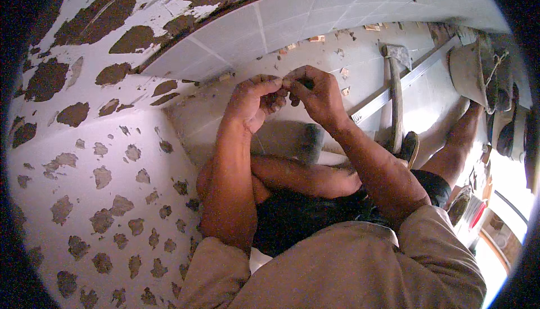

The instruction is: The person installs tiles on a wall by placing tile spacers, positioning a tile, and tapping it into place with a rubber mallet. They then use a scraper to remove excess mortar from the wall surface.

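Note:
My left hand [256, 99] and my right hand [316, 94] meet in front of me, fingertips touching. Thumbs and fingers of both are pinched together. Whatever they hold, if anything, is too small to make out. Below the right hand is a dark cylindrical block [309, 143], perhaps a mallet head, close to my bent leg. A hammer-like tool with a long wooden handle [396, 103] and a broad grey head [399, 57] lies to the right. It crosses a long silvery straightedge [417, 74].
Pale tiles [287, 13] line the wall ahead; small brownish chips [316, 38] lie along its foot. A chipped white wall [101, 196] rises at left. At far right are a dusty bucket [467, 72] and, nearer me, a white-and-red roll [475, 213].

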{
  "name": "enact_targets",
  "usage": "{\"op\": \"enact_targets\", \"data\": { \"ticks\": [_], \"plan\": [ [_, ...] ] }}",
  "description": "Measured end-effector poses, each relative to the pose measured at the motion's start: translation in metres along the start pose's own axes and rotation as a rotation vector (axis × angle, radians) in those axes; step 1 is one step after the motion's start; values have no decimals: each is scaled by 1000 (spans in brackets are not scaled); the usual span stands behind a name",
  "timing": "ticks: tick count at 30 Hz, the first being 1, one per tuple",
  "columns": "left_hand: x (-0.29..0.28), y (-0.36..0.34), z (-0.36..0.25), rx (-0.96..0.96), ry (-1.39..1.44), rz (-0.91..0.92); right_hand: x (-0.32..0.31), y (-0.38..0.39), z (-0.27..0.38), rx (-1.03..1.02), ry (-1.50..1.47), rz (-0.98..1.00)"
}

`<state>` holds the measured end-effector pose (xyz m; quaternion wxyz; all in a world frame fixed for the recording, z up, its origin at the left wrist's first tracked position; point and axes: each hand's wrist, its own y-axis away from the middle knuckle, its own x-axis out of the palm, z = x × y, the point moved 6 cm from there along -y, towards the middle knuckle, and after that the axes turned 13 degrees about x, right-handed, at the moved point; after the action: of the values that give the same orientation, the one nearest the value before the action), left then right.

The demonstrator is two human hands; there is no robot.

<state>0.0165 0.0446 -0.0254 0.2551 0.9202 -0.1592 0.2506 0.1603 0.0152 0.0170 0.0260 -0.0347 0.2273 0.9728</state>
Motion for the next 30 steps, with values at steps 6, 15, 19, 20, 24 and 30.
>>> {"op": "enact_targets", "data": {
  "ticks": [6,15,19,20,24,30],
  "plan": [
    [3,7,-16,88,-207,-77,11,-7,-9,103,-311,19],
    [-35,40,-59,632,-1185,-514,51,-6,3,-94,351,-216],
    [-79,57,-74,601,-670,-904,83,-18,-16,257,-98,-82],
    [-80,57,-77,597,-664,-846,91,-24,-21,287,-215,-64],
    [-105,57,-63,236,-406,-1074,124,-47,-38,340,-373,-64],
    [-94,41,-54,366,-69,-700,116,-88,-71,63,-110,-218]
  ]
}}
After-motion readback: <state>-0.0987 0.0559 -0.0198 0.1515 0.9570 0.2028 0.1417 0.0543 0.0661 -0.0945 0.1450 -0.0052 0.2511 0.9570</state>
